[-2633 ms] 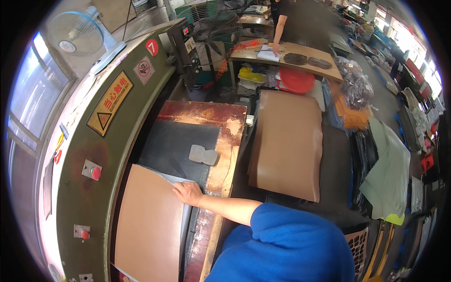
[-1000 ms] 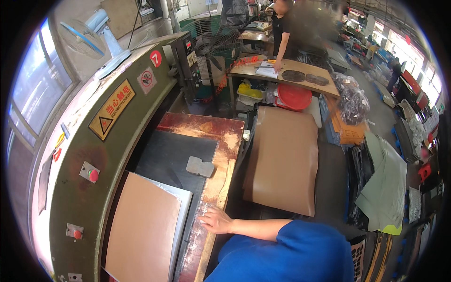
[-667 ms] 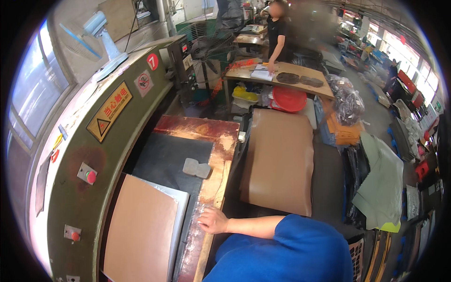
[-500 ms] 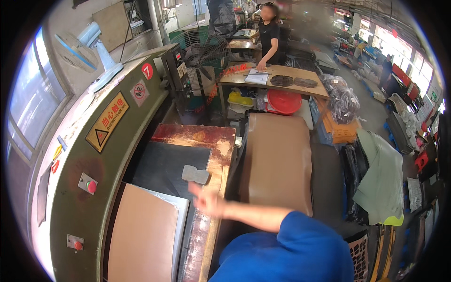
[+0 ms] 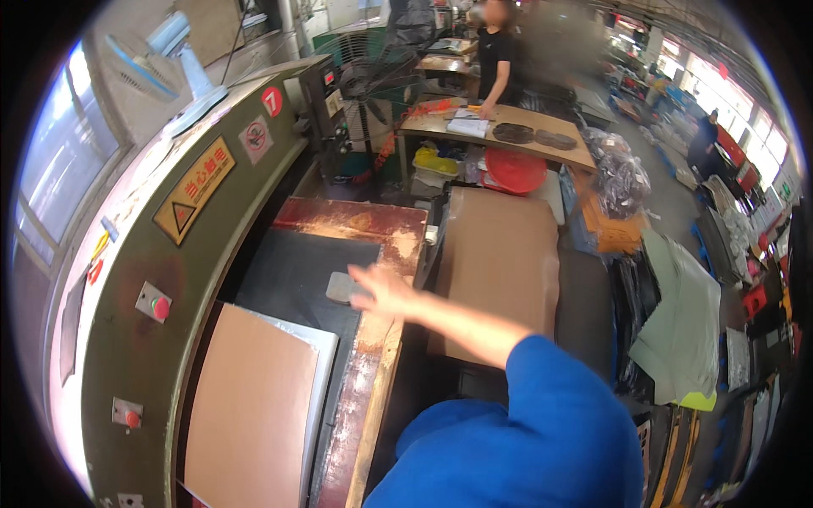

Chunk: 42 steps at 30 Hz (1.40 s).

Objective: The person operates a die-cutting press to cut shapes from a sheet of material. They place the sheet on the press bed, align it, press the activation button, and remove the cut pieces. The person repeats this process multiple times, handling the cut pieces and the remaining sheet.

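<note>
From the lower edge my right arm in a blue sleeve reaches to the left. My right hand (image 5: 388, 293) is over the edge of a wood-framed bed, its fingers stretched out and somewhat blurred. Beside the fingertips is a small flat grey piece (image 5: 340, 288) with a rounded outline, partly covered by the hand. This piece lies on a dark pad (image 5: 296, 264). Closer to me, a tan sheet (image 5: 252, 385) rests on a white board (image 5: 325, 349). My left hand does not show.
A green machine beam (image 5: 135, 220) with red buttons runs along the left. Right of the bed lies a large brown sheet (image 5: 500, 262). At the back, a person in black (image 5: 495, 72) stands by a table (image 5: 584, 154) with dark pieces on it. A black fan (image 5: 362, 72) stands behind the bed.
My right hand has moved forward and now covers part of the grey piece, its fingers more spread. The view has shifted slightly.
</note>
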Available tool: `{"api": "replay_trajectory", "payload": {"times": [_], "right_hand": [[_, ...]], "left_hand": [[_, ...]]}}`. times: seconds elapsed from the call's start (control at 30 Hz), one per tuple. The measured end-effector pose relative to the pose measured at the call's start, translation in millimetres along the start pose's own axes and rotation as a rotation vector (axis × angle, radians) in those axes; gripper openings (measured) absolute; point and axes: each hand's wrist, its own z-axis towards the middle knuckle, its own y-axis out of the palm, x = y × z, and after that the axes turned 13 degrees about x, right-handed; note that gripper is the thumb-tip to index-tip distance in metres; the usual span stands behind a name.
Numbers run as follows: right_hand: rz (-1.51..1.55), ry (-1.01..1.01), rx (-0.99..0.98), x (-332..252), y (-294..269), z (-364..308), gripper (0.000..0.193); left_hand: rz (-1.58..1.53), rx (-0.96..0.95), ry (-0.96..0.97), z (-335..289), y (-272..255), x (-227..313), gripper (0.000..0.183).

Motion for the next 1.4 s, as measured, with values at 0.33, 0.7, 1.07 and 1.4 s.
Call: {"api": "replay_trajectory", "payload": {"times": [0.33, 0.7, 1.07, 1.4], "right_hand": [[-0.113, 0.008, 0.403, 15.5, 61.8, -93.5, 0.061], [0.042, 0.016, 0.400, 10.3, 71.6, -66.9, 0.048], [0.142, -0.126, 0.433, 4.0, 97.7, -98.8, 0.016], [0.089, 0.048, 0.248, 0.7, 101.3, -66.2, 0.033]], "left_hand": [[0.200, 0.013, -0.029, -3.4, -43.7, -30.1, 0.038], [0.209, -0.092, -0.108, -1.9, -61.8, 12.2, 0.037], [0.141, 0.017, -0.030, -3.0, -49.1, 40.3, 0.034], [0.159, 0.020, -0.054, 0.0, -48.6, 63.8, 0.033]]}}
